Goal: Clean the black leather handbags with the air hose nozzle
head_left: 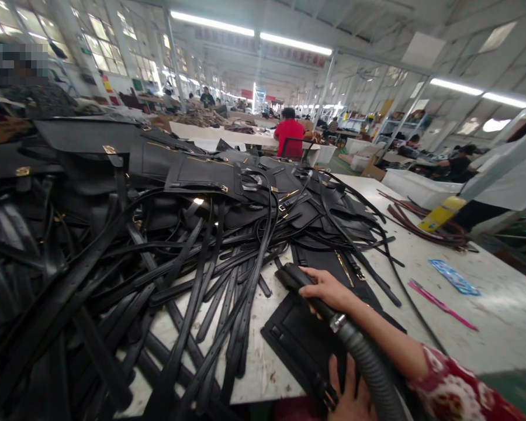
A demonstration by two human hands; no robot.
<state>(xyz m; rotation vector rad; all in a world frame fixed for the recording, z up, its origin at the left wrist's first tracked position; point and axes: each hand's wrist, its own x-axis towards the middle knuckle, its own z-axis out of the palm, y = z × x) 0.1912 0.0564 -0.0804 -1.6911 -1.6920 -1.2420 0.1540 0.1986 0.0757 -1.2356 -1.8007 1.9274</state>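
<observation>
My right hand (326, 289) is wrapped round a black hose nozzle (296, 275). A metal clamp joins the nozzle to a grey ribbed hose (370, 356) that runs down past the bottom edge. Under the nozzle lies a black leather-like bag piece (296, 333) with a strap and a buckle. My left hand (353, 394) rests on its lower part, fingers spread, partly cut off by the frame. Just beyond, another black piece with a gold zip (344, 266) lies partly behind the nozzle and my right arm.
Black bags and straps (193, 234) heap over the left and middle of the white table (499, 327). To the right lie brown straps (403, 213), a yellow bottle (442, 213), a blue patterned packet (453, 276) and a pink strip (442, 305). Other people sit farther back.
</observation>
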